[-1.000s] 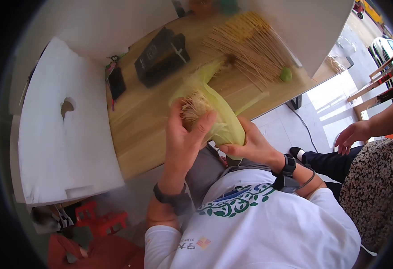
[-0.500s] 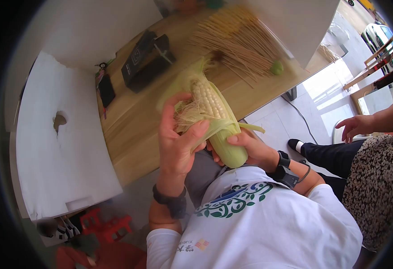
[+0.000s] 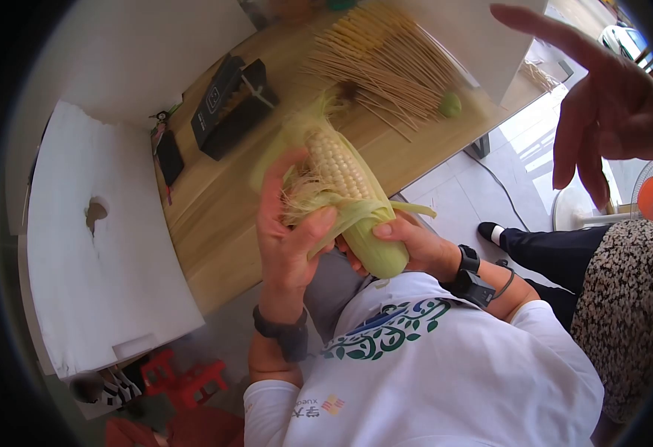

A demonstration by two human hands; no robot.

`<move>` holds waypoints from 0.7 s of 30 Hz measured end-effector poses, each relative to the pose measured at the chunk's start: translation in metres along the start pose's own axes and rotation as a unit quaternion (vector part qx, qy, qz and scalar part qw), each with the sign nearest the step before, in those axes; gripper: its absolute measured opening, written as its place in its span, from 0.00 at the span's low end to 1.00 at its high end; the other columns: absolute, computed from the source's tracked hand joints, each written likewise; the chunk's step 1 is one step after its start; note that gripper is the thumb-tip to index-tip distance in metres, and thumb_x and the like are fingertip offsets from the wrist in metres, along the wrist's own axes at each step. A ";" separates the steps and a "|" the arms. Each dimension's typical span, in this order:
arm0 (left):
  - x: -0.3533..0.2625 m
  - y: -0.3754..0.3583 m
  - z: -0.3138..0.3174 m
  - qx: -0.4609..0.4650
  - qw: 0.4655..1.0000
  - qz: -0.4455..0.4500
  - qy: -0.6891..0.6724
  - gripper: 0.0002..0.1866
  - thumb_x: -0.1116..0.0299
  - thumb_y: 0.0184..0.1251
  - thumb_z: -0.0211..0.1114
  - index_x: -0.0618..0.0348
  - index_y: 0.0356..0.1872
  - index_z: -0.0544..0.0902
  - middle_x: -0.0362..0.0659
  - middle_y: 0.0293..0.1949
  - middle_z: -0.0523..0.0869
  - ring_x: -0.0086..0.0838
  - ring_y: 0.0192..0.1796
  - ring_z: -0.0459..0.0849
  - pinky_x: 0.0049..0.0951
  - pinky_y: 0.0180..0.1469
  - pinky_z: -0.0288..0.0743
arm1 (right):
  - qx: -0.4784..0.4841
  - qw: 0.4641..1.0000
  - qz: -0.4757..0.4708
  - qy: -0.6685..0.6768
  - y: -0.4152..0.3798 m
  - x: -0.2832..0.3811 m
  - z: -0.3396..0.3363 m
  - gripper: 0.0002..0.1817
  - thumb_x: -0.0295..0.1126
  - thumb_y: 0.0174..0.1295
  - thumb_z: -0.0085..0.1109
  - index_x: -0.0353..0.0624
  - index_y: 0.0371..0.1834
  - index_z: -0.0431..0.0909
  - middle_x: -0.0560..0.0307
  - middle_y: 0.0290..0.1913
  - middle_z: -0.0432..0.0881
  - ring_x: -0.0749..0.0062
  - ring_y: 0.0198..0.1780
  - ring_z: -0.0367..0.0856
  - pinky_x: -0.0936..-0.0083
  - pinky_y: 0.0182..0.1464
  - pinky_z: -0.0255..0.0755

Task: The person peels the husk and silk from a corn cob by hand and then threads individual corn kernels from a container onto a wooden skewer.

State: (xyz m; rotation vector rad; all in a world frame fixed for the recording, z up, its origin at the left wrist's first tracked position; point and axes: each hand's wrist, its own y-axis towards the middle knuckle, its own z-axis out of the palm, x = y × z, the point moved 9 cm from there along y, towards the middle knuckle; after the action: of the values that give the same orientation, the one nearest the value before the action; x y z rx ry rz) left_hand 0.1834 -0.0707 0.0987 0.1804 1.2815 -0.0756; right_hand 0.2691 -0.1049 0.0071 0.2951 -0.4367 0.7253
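Note:
An ear of corn (image 3: 339, 165) is held in front of my chest, tilted, with pale kernels bare along its upper part. Green husk (image 3: 377, 242) still wraps its lower end, and silk hangs loose at the left side. My left hand (image 3: 285, 238) grips a folded-back strip of husk and silk between thumb and fingers. Around the lower end of the ear, my right hand (image 3: 420, 244) is closed, its thumb on the husk. The left fingertips are partly hidden behind the corn.
Many wooden skewers (image 3: 386, 71), some with yellow pieces, lie on the wooden table (image 3: 215, 238) near a green round thing (image 3: 450, 103). A black box (image 3: 229, 108) and a phone (image 3: 169, 157) are farther left. Another person's hand (image 3: 602, 97) reaches in from the right. Red stools (image 3: 185, 380) stand below.
The other person's hand has risen from low at the right to the upper right, finger extended. My hands and the corn have barely moved; the view has shifted slightly.

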 end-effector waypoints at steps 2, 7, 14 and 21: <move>0.007 0.002 -0.005 -0.009 1.000 -0.026 0.007 0.33 0.77 0.59 0.65 0.57 0.67 0.65 0.43 0.43 0.81 0.17 0.29 0.77 0.16 0.24 0.69 | -0.030 0.999 0.007 -0.008 -0.002 0.001 -0.006 0.29 0.42 0.63 0.59 0.35 0.62 0.66 0.50 0.49 0.80 0.66 0.41 0.84 0.73 0.42 0.79; 0.029 0.014 -0.010 0.057 0.994 -0.094 0.023 0.33 0.67 0.70 0.62 0.53 0.71 0.57 0.42 0.43 0.80 0.16 0.25 0.74 0.16 0.21 0.66 | -0.132 0.990 0.020 -0.054 -0.008 0.007 -0.039 0.28 0.42 0.65 0.58 0.35 0.61 0.66 0.50 0.49 0.80 0.67 0.41 0.83 0.73 0.42 0.80; -0.023 0.040 -0.105 -0.129 0.851 0.070 0.504 0.31 0.59 0.69 0.64 0.55 0.69 0.64 0.48 0.57 0.75 0.28 0.48 0.81 0.25 0.36 0.77 | -0.190 0.981 -0.034 -0.017 -0.049 0.030 -0.076 0.28 0.46 0.65 0.56 0.37 0.60 0.66 0.47 0.48 0.79 0.65 0.42 0.83 0.68 0.42 0.80; 0.011 0.056 -0.124 -0.090 0.720 0.095 0.681 0.34 0.59 0.60 0.71 0.60 0.65 0.68 0.55 0.55 0.77 0.48 0.53 0.79 0.39 0.58 0.70 | -0.183 0.982 -0.050 0.011 -0.065 0.027 -0.088 0.27 0.44 0.64 0.55 0.39 0.60 0.66 0.46 0.47 0.79 0.63 0.41 0.82 0.64 0.42 0.79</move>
State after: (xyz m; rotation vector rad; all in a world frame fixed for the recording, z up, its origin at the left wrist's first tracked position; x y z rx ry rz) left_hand 0.0784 0.0067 0.0595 0.1975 2.7386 0.4565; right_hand 0.3569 -0.1007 -0.0637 -0.0368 -0.5206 0.5371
